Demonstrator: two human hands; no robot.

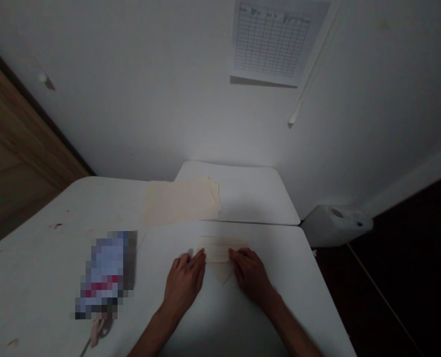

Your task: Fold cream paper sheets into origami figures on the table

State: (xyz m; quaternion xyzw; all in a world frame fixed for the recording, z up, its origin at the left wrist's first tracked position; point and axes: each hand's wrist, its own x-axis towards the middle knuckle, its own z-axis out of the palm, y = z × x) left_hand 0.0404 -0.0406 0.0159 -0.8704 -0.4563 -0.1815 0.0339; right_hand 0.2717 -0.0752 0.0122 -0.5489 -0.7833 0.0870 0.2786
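Observation:
A small folded sheet of cream paper (218, 254) lies on the white board in front of me, with a pointed flap at its near side. My left hand (185, 277) holds the left edge, its fingers closed and pressed down there. At the right edge, my right hand (250, 272) grips the paper between thumb and curled fingers. Larger cream sheets (179, 201) lie farther back, slightly to the left of both hands.
The white board (280, 307) rests on a white table (38, 277). A pixelated bluish-white object (105, 272) lies to the left. Behind stands a wall with a printed chart (270, 44). A white plastic container (335, 225) is at the right, below table height.

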